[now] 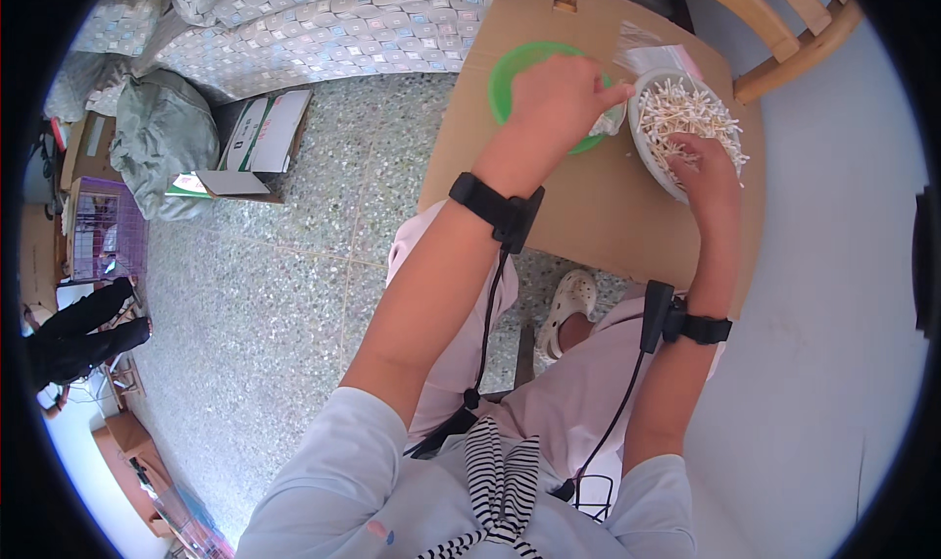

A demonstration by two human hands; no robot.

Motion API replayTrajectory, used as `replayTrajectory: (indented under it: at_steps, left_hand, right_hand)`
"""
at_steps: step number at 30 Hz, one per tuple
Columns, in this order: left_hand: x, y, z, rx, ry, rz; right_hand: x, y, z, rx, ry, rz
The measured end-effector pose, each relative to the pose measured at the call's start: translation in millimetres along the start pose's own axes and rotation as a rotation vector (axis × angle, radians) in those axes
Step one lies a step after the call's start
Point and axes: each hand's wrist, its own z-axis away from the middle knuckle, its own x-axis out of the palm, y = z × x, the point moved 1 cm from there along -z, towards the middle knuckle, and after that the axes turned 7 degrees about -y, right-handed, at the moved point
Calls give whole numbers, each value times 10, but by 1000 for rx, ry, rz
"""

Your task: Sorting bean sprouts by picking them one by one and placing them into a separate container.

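A white bowl point(644, 154) heaped with loose cotton swabs point(676, 108) stands at the right of a cardboard-covered surface point(588, 211). My right hand point(710, 172) reaches into its near right side, thumb and fingertips pinching among the swabs. To the left is a round green bowl point(503, 72), and my left hand point(561, 97) is over it. The left fingers are curled and mostly hidden behind the back of the hand, with the thumb pointing right. Crumpled clear plastic point(610, 121) shows just below that thumb; whether the hand grips it is unclear.
Clear plastic packaging point(642, 42) lies behind the white bowl. A wooden chair point(779, 35) stands at the far right, against a pale wall point(833, 265). An opened carton point(263, 138) and a grey-green sack point(167, 143) rest on the speckled floor at left. Cables hang from both wrist straps.
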Motion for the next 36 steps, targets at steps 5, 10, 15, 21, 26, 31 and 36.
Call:
replayTrajectory:
  at_steps: [5,10,15,21,26,31,36]
  left_hand:
    - [48,-27,-6,-15,198,-71]
    - [58,-13,-12,123,171,34]
    - [127,-91,-57,207,178,33]
    - [102,-53,-41,207,152,39]
    - [85,8,-28,270,185,78]
    - [128,43,-26,601,174,94]
    - [206,132,9,616,83,92]
  right_hand:
    - [138,-100,-42,-29,7,44]
    - [183,-145,-88,-5,63,130]
    - [247,-168,-111,57,95,159]
    - [165,-246,-53,156,91,63]
    - [18,-271,20,123,222,-42]
    - [-219,-281,87,191,155,-193]
    - [-339,-544,159,50,192,-377]
